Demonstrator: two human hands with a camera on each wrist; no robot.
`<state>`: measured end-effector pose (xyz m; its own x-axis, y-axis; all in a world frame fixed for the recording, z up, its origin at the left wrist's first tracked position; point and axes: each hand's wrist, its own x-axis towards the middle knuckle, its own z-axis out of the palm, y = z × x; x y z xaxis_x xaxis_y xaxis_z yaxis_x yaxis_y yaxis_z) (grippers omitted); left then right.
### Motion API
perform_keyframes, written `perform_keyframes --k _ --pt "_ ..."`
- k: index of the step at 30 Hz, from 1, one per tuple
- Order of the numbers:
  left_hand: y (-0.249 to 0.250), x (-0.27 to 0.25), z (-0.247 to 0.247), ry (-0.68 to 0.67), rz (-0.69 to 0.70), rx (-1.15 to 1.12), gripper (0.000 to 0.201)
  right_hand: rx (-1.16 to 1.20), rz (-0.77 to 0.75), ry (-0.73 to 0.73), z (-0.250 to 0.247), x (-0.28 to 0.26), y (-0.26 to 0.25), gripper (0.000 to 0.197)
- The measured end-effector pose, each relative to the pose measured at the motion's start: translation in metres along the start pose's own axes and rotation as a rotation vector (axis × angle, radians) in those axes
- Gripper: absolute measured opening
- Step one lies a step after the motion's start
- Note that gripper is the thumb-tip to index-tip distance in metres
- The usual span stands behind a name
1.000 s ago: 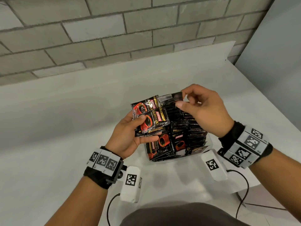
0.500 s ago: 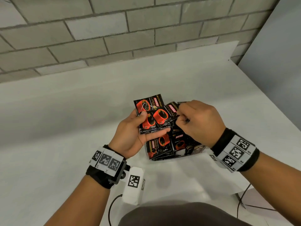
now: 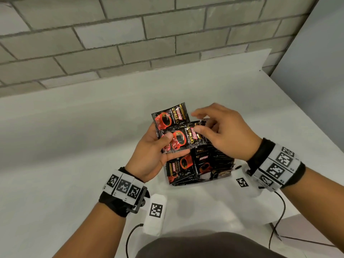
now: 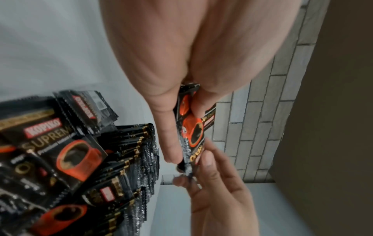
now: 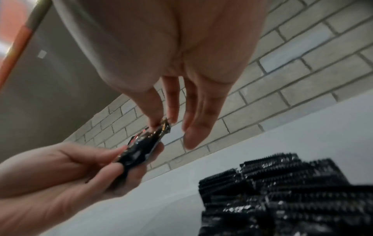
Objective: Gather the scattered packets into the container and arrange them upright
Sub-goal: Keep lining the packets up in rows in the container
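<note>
Left hand fingers grip a small fan of black-and-red coffee packets, thumb on the front, other fingers behind, held above the counter just over the container's left edge. Right hand thumb and forefinger pinch the right end of the front packet in that fan; the other right fingers are loosely spread, straight. Wrist views confirm the pinch at the packet edge. Below both hands, the clear container sits on the counter, packed with more packets: most stand on edge in rows, a few at the near side lean face-up. Grey brick wall behind the counter. Wrist bands with black-and-white markers on both arms.
</note>
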<state>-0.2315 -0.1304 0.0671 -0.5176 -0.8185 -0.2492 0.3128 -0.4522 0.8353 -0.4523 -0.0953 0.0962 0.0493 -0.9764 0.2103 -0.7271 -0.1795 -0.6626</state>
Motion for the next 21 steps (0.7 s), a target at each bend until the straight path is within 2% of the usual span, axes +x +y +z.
perform_keyframes --k 2,6,11,14,19,21 --pt "0.001 0.0 0.001 -0.021 0.003 -0.033 0.045 0.076 0.103 -0.081 0.003 0.001 -0.002 0.026" --pt "0.0 -0.001 0.001 -0.021 0.005 -0.063 0.05 0.383 0.249 -0.085 0.006 -0.001 -0.01 0.022" --pt "0.004 -0.004 0.005 0.011 -0.046 -0.091 0.045 0.422 0.247 -0.056 0.002 0.0 -0.011 0.023" --pt "0.007 -0.004 0.005 0.037 -0.062 -0.096 0.04 0.331 0.225 -0.03 0.0 -0.003 -0.011 0.024" --pt "0.01 -0.004 0.004 0.057 -0.058 -0.091 0.036 0.523 0.284 -0.054 -0.005 -0.006 -0.011 0.033" --pt "0.01 -0.004 0.005 0.07 -0.061 -0.106 0.036 0.44 0.262 -0.056 -0.006 -0.007 -0.01 0.035"
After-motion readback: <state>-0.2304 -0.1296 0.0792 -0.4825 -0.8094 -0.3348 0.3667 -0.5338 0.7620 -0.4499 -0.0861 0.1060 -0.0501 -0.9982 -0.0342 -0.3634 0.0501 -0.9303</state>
